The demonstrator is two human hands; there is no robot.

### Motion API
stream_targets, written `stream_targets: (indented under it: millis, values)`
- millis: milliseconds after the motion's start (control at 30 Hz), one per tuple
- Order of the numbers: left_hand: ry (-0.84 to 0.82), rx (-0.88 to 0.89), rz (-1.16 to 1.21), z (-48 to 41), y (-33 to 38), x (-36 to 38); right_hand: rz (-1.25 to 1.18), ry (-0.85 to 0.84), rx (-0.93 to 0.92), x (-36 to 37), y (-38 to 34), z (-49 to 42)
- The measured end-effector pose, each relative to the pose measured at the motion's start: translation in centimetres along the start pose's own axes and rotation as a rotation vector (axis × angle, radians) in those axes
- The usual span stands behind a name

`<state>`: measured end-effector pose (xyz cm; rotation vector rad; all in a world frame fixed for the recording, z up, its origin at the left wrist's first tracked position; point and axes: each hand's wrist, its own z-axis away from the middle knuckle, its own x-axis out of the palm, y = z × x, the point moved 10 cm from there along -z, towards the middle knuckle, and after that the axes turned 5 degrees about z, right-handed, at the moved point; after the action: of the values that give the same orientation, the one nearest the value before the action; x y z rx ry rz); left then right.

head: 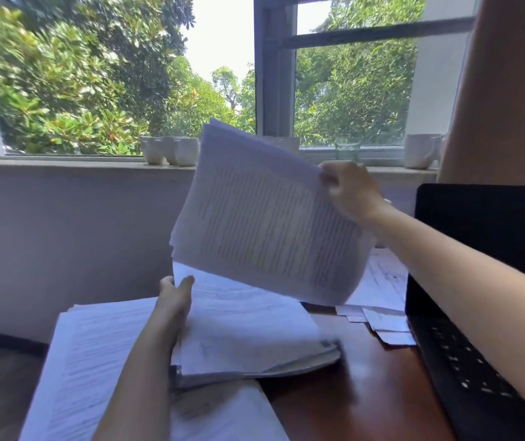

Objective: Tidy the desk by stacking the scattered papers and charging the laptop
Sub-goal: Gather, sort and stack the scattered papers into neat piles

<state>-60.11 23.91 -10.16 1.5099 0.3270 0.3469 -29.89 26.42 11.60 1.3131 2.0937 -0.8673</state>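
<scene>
The right hand (347,192) pinches the top corner of a printed sheaf (264,218), tilted in the air above the tabletop (350,393). The left hand (173,297) grips the far edge of a lower paper stack (248,338). An open laptop (477,361) lines the right edge.

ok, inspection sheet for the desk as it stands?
Surface: brown wooden desk, bare patch mid-right.
Job's things: raised sheaf; lower bundle; spread papers at left; open laptop, screen dark.
Clutter: loose slips beside laptop.
Hands: right hand fingers pinch raised sheaf's top corner; left hand holds lower bundle's left edge.
Cables: nothing seen.
Surroundings: white cups, glass, mug on windowsill; trees outside.
</scene>
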Motion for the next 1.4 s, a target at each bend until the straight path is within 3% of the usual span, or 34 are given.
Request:
stream_targets:
  millis: [167, 300, 400, 500, 600, 667, 867, 1233, 1400]
  values:
    - [-0.015, -0.063, 0.088, 0.8, 0.2, 0.4, 0.122, -0.296, -0.015, 1.1, 1.2, -1.9]
    - [-0.034, -0.104, 0.169, -0.1, -1.1, 0.4, 0.226, -0.618, -0.037, 5.4, 1.6, -0.6]
    - [-0.029, -0.088, 0.130, -0.9, -1.4, 0.1, 0.358, -0.738, -0.104, 9.6, 1.2, 0.7]
    - [-0.055, -0.091, 0.100, -3.3, -3.1, -0.3, 0.520, -0.684, -0.278, 13.3, -1.6, 1.4]
    - [-0.076, -0.064, 0.055, -1.6, -1.3, -0.1, 0.566, -0.504, -0.568, 16.1, -7.2, 2.6]
    - [-0.097, -0.074, 0.000, -0.6, -0.4, 0.3, 0.576, -0.395, -0.651, 17.5, -9.7, 3.3]
    - [-0.095, -0.069, -0.154, -2.0, -1.3, -0.2, 0.499, -0.332, -0.668, 19.9, -11.2, 3.6]
    - [-0.139, -0.104, -0.147, -1.6, -1.6, 0.4, 0.404, -0.361, -0.626, 18.0, -8.2, 1.3]
    - [-0.081, -0.018, -0.250, -1.2, -1.2, 0.0, 0.458, -0.410, -0.812, 19.0, -10.7, 3.3]
